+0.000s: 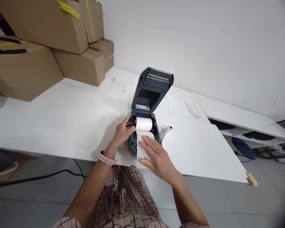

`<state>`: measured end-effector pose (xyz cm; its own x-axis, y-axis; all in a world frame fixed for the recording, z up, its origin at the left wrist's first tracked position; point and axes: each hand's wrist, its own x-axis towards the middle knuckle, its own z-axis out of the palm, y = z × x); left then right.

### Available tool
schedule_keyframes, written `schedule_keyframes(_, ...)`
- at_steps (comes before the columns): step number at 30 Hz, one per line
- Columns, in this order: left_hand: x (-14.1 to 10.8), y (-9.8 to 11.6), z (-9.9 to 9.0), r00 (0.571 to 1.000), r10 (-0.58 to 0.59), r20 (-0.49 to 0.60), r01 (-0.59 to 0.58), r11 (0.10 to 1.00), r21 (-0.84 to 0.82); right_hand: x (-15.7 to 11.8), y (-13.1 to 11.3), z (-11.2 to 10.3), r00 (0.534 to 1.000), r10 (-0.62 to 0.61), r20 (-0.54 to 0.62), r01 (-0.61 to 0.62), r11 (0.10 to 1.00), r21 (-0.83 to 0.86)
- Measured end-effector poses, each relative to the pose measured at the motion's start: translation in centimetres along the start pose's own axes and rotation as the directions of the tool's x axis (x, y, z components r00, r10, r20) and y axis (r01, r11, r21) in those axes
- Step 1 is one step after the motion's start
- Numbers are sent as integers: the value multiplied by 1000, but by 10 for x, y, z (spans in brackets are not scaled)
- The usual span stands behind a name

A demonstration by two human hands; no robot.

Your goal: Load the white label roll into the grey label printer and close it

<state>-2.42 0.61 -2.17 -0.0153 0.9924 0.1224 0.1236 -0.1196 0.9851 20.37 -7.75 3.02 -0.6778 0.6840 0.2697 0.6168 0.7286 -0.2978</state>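
A dark label printer stands near the table's front edge with its lid tilted up. Inside it sits a white label roll, and a strip of labels runs from the roll toward me over the printer's front. My left hand holds the printer's left side, thumb at the roll's lower left corner and fingers along the outer wall. Flat on the strip lies my right hand, its fingers stretched out and slightly apart. What lies under that palm is hidden.
Cardboard boxes are stacked at the back left of the white table. A small white roll or tube lies right of the printer. A white sheet rests behind it. A blue stool stands at far right.
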Motion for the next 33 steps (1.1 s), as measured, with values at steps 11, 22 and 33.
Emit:
schedule_keyframes(11, 1, -5, 3, 998, 48, 32, -45, 996, -75, -1, 1, 3, 995, 78, -60, -73, 993, 92)
schedule_keyframes(22, -20, 16, 14, 993, 17, -115, -7, 996, 85, -6, -5, 16, 991, 60, -118, -54, 997, 52)
schedule_keyframes(33, -81, 53, 45, 934, 217, 283, -346, 741, 575, -13, -5, 15, 993, 6, -116, 1, 998, 58)
